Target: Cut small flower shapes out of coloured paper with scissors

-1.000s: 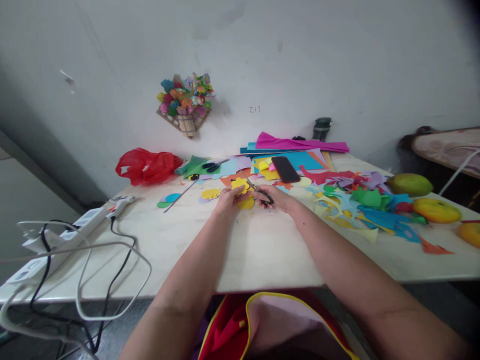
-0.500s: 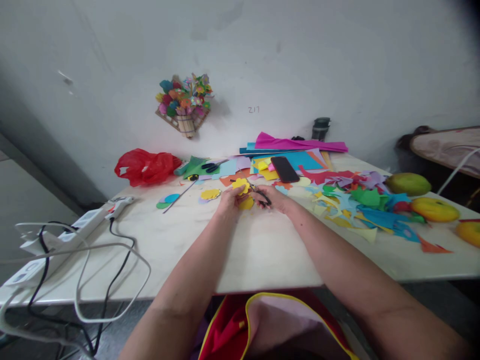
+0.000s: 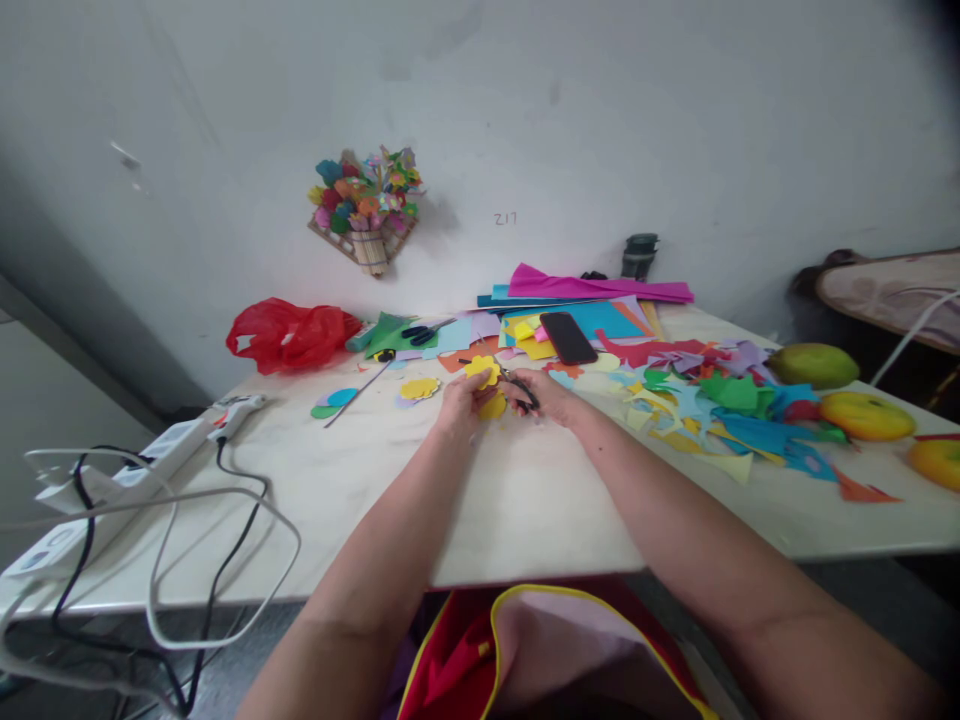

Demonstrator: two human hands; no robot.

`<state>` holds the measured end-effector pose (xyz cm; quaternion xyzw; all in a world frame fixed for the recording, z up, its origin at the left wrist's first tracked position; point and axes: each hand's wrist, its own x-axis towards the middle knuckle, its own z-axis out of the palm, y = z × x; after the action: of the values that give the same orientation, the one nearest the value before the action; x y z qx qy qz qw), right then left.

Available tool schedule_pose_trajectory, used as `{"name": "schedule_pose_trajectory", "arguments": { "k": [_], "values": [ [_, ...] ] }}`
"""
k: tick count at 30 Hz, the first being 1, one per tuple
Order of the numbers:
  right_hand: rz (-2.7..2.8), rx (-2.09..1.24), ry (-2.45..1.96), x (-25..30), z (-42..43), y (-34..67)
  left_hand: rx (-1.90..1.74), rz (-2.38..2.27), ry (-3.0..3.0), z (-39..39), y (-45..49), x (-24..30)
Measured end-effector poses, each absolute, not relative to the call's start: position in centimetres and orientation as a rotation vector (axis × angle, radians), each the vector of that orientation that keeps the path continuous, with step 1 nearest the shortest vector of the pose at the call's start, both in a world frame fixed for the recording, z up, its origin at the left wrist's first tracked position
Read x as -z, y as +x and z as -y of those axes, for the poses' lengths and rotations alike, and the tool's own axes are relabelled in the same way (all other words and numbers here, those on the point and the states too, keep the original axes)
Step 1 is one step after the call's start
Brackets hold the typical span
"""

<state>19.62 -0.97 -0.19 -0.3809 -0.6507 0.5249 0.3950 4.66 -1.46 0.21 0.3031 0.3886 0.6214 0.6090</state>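
Note:
My left hand point(image 3: 463, 401) pinches a yellow scalloped paper flower point(image 3: 482, 371) above the table. Closed round the dark handles of a pair of scissors point(image 3: 526, 393) is my right hand point(image 3: 549, 396). The blades point left toward the flower's edge; whether they touch it I cannot tell. Below the flower, a yellow paper circle point(image 3: 493, 406) shows beside my left fingers. More yellow scalloped paper pieces point(image 3: 419, 388) lie on the table to the left, over a lilac one.
Paper scraps point(image 3: 705, 400) and several mangoes point(image 3: 866, 415) cover the right side. Behind my hands lie a phone point(image 3: 568, 338), coloured sheets point(image 3: 600, 322) and second scissors point(image 3: 426, 333). A red plastic bag point(image 3: 289, 335) sits back left. A power strip point(image 3: 112, 500) with loose cables runs along the left.
Both hands stay almost in place, with the flower and scissors still held. The whole view has shifted very slightly.

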Motion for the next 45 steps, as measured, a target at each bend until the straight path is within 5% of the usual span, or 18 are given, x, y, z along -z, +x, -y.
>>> {"name": "schedule_pose_trajectory", "arguments": {
  "k": [22, 45],
  "values": [
    [1.501, -1.294, -1.068, -1.0, 1.7, 19.1, -1.460, -0.891, 0.801, 1.3, 4.2, 0.3],
    [1.317, -1.196, -0.942, -1.2, 0.7, 20.1, -1.095, -0.907, 1.163, 2.3, 3.5, 0.1]
  ]
}}
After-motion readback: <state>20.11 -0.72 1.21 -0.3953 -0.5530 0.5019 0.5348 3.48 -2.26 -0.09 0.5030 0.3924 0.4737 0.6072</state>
